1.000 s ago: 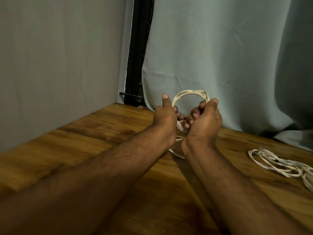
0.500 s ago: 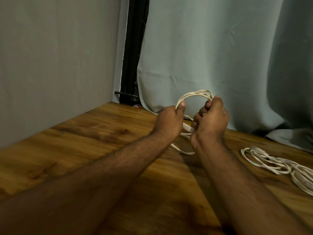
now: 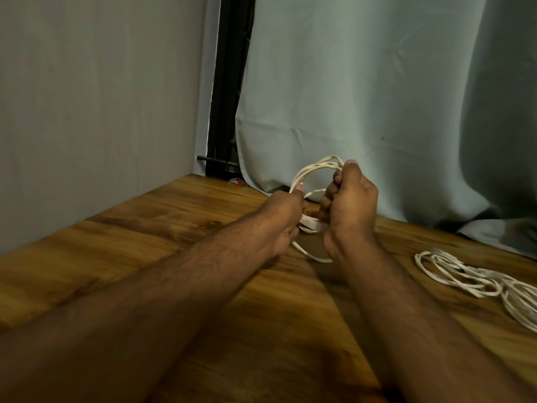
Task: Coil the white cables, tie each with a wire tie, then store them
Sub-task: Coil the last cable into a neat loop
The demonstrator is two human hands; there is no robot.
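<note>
White cable (image 3: 315, 169) looped in thin coil, both hands' fingers curled tight round it: left hand (image 3: 283, 221), right hand (image 3: 350, 205); plug end betw. them.

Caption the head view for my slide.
Both hands, left and right, grip a coiled white cable above a wooden table.

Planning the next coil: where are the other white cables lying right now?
In the head view, the loose white cables lie in a heap on the wooden table at the right edge, to the right of the right hand, near the curtain.
</note>
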